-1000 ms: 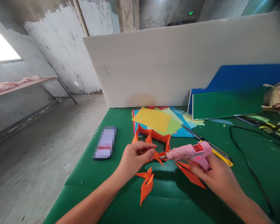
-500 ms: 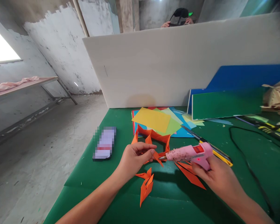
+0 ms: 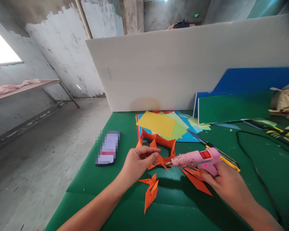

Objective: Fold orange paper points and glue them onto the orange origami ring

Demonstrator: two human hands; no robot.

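My right hand (image 3: 227, 179) grips a pink hot glue gun (image 3: 194, 158) with a small red light on its side. The gun's metal nozzle points left, at a small folded orange paper piece (image 3: 161, 159). My left hand (image 3: 139, 163) pinches that piece between thumb and fingers. Just behind it stands a larger folded orange paper frame (image 3: 159, 138). A loose folded orange piece (image 3: 151, 195) lies in front of my left hand. More pointed orange pieces (image 3: 196, 181) lie under the glue gun, partly hidden by my right hand.
Coloured paper sheets (image 3: 156, 123) are stacked behind the frame, with a yellow-handled cutter (image 3: 228, 161) on the right. A phone (image 3: 108, 147) lies left. A black cord (image 3: 252, 160) curves along the right. A white board (image 3: 173, 67) closes off the back; a person (image 3: 181, 24) shows above it.
My left hand has shifted very slightly left, and the glue gun has barely moved. Behind the board, the person has dropped lower.
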